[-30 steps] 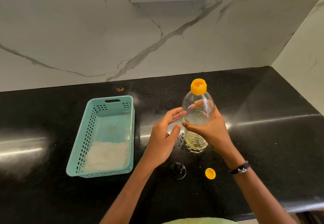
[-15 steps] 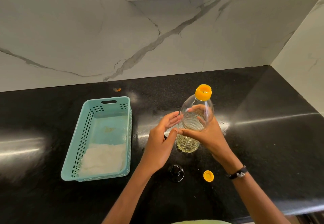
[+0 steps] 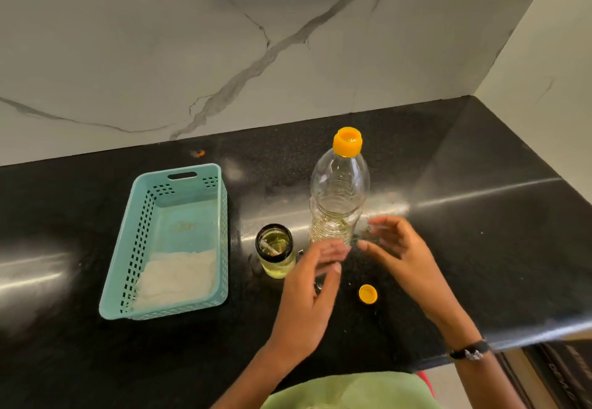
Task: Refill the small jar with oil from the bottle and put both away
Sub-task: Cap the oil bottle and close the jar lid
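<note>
Teal plastic is forming the basket (image 3: 179,203) that is sitting at the left of the black worktop (image 3: 480,248), well to the left of the bottle (image 3: 339,197), with a white folded cloth (image 3: 174,277) lying in its near end. Just left of the bottle, the small jar (image 3: 276,250) is standing upright and uncapped, holding pale yellow oil, and something thin and light is leaning inside it. Behind and far to the left of the bottle, a small orange speck (image 3: 199,153) is lying by the marble wall (image 3: 160,56).

Standing upright on the worktop, the clear bottle is carrying an orange collar (image 3: 347,141) with its mouth uncovered, and only a little oil is showing low inside it. In front of the bottle, the left hand (image 3: 309,293) is hovering with its fingers straight and loose, gripping nothing, its fingertips close to the bottle's base. A dark object is lying partly hidden under this hand; I cannot tell what it is. Right of that hand, the orange cap (image 3: 367,293) is lying on the worktop, in front of the bottle. Just right of the bottle's base, the right hand (image 3: 400,255) is hovering with fingers relaxed and spread, holding nothing, and a dark band (image 3: 469,350) is circling its wrist.
</note>
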`<state>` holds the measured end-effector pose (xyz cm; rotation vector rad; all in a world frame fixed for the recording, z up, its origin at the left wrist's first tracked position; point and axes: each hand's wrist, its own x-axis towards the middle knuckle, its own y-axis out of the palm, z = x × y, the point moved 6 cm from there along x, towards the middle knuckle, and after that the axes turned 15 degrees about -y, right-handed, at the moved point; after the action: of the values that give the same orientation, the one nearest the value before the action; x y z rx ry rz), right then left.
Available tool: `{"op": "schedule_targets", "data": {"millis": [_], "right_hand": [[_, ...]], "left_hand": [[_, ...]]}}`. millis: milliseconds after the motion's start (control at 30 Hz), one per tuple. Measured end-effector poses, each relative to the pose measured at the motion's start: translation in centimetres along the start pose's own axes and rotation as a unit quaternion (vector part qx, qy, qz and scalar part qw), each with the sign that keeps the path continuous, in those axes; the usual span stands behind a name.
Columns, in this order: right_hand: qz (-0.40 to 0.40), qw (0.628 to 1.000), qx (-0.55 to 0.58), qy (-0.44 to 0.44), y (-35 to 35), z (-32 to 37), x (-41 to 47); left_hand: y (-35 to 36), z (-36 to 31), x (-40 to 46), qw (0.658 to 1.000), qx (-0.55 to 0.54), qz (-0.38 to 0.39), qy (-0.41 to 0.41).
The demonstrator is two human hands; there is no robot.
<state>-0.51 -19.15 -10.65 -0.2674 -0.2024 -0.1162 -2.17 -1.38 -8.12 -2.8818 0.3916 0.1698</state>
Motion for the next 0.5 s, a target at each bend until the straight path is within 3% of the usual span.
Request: {"op": "schedule_targets", "data": {"millis": [100,167,300,500], "right_hand": [[0.050,0.993,-0.105,0.013,0.1,-1.9,-2.9],[0.083,0.981,-0.175,0.013,0.6,-3.0,-4.6],[0.109,0.953,-0.284,0.010,1.4,-4.7,-6.4],[0.088,0.951,-0.297,0.005,1.5,-5.6,-6.7]], "left_hand": [[2.8,3.2,0.1,0.989,0.031,0.115,-0.089],[4.0,5.2,0.4,0.977,0.065,0.150,-0.138],[5.1,7.2,1.1,0.962,0.112,0.172,-0.181],[5.8,8.2,1.4,0.955,0.121,0.188,-0.197]]}}
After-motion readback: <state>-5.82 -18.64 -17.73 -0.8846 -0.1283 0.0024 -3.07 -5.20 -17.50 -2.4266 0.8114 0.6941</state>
